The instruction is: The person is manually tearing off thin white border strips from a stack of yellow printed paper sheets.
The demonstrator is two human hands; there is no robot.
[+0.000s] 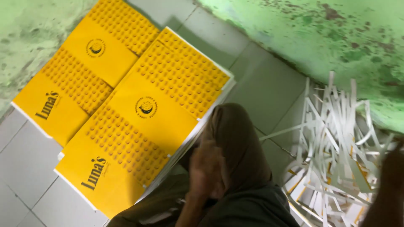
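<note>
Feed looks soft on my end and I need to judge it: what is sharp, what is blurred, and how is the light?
Head view: the yellow printed sheets and grey floor tiles are fairly sharp, evenly lit, without glare; the hand low in the middle is motion-blurred and dim, its grip unreadable; the white paper strips look soft; a dark blurred shape crowds the right edge; the frame is tilted.

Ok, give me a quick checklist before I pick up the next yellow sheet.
1. Near yellow stack, top sheet lying flat: ok.
2. Far yellow stack flat on the tiled floor: ok.
3. Left hand empty, beside the near stack's edge: cannot tell, blurred.
4. Right hand free: cannot tell, only a dark blur at the frame edge.
5. White paper strips apart from both stacks: ok.
</note>
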